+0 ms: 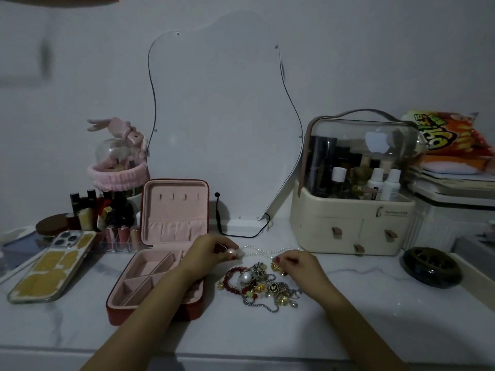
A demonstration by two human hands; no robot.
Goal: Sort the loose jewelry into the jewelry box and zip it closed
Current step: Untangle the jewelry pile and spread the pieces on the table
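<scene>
Two hands work just right of the open jewelry box, which lies on the white marbled tabletop with its pink-lined lid standing upright and its tray compartments showing bare lining. Far left of the box a phone lies face down, and behind the box's left corner stands a cluster of lipsticks and bottles. The left hand reaches across the box's right edge and pinches one end of a pearl necklace between curled fingers. That strand runs rightward from the box, behind a heap of loose jewelry with red beads, chains and gold charms. The right hand, beyond the heap, has curled fingers that seem to pinch the strand's other end, though dim light blurs this. Farther right of the box sits a cream cosmetics case, then a dark round dish.
</scene>
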